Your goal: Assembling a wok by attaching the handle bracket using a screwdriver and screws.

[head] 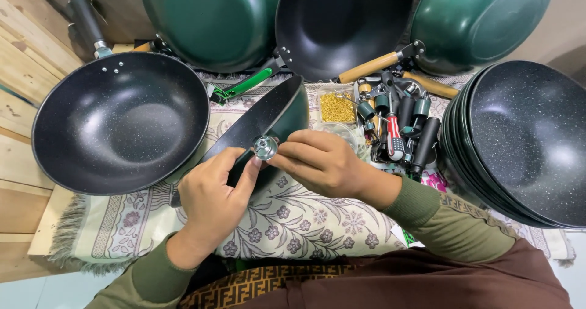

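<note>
Both hands' fingers pinch a metal fitting (265, 147) at a tilted wok's (268, 123) rim; left hand (213, 202) should steady while right hand (320, 162) turns squarely.

Bright, even overhead light; soft glare on the pans (119, 123); sharp focus, with wide-angle bending at edges.

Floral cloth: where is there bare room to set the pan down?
Bare floral cloth lies under both hands, between the left wok and the stacked woks. Behind the right hand, handles and tools crowd it.
</note>
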